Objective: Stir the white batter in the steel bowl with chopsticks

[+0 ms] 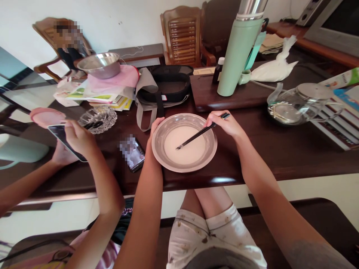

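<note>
A wide metal bowl (157, 156) sits near the table's front edge with a smooth, milky white mixture (185, 151) in it. My left hand (155, 129) is pressed against the bowl's left side and grips it there; most of its fingers are hidden by the rim. Black chopsticks (200, 132) slant across the bowl, their tips in the white mixture. My right hand (226, 125) is closed round their upper end, just over the bowl's right rim. Left of my left forearm lies a phone (136, 158) with its screen lit.
At my left, another person's hands (77, 138) hold a phone (63, 138). A glass dish (108, 118), a mug (26, 147) and a grey-black bag (168, 86) stand on the dark table (252, 160). Behind are a green thermos (235, 56) and, rightward, a glass teapot (311, 101).
</note>
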Tool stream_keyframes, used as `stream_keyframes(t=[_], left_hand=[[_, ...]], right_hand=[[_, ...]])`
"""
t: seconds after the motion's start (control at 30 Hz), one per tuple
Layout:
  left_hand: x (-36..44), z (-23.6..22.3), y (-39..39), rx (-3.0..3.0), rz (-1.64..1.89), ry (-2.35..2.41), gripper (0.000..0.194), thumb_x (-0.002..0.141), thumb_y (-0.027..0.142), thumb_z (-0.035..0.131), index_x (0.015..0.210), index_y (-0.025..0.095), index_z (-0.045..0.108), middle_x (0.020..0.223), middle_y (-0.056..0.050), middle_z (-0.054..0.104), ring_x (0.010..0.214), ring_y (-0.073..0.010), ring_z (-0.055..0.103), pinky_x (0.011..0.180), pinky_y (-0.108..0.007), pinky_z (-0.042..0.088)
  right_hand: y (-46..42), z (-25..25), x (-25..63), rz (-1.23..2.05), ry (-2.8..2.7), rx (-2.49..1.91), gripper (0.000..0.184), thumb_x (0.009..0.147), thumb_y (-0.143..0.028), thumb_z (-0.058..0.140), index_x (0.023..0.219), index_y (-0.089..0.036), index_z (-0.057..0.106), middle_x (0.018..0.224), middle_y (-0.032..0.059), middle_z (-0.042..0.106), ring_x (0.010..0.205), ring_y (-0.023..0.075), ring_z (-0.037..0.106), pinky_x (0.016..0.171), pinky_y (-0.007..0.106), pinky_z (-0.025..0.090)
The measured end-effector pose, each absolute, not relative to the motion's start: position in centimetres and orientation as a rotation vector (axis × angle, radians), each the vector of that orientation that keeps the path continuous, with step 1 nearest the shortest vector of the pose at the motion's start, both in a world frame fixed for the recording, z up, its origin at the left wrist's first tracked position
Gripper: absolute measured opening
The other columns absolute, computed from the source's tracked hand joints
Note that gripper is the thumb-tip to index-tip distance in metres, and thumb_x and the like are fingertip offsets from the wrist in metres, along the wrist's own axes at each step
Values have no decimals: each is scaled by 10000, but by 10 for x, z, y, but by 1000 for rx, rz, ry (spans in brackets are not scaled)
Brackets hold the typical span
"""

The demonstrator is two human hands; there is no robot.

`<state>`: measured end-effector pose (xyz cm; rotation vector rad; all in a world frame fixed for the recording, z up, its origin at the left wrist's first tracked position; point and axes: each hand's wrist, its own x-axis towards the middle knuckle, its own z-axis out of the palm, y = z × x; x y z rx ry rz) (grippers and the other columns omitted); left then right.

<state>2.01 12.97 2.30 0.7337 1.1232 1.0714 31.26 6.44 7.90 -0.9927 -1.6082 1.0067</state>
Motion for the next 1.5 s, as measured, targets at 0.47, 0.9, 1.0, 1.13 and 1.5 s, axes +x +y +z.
stream_keyframes(t=[0.47,0.9,1.0,1.13,1.5], left_hand=[[19,15,129,873,1166,1138,192,969,388,669,991,206,615,891,12,674,1105,-262,635,982,-355,576],[22,6,115,1169,1353,1095,286,952,429,724,966,183,580,992,-6,651,1219,-280,572,1111,-397,530],[21,6,114,1187,1375,1102,313,900,468,758,1003,212,610,1024,-2,658,1221,-291,585,1080,-393,553],[23,7,117,1191,1365,1111,344,856,519,764,1020,243,641,1029,-9,664,1174,-299,623,1025,-397,588],[20,3,124,1051,1313,1149,339,816,486,745,984,209,645,939,-42,662,1012,-287,666,894,-390,613]], right_hand=[[64,80,312,970,-1579,-987,423,862,-589,678,663,-224,754,715,23,765,727,172,716,721,288,518],[67,77,316,945,-1524,-967,404,888,-538,676,654,-216,747,684,18,756,698,160,714,678,272,500],[67,77,317,977,-1493,-939,446,879,-555,677,601,-209,724,617,13,727,625,155,695,659,279,502],[64,80,312,1024,-1611,-962,432,870,-581,673,660,-211,750,710,30,770,718,171,723,703,284,516],[64,79,313,1031,-1620,-970,434,872,-579,672,654,-209,740,701,26,770,705,164,718,688,280,503]])
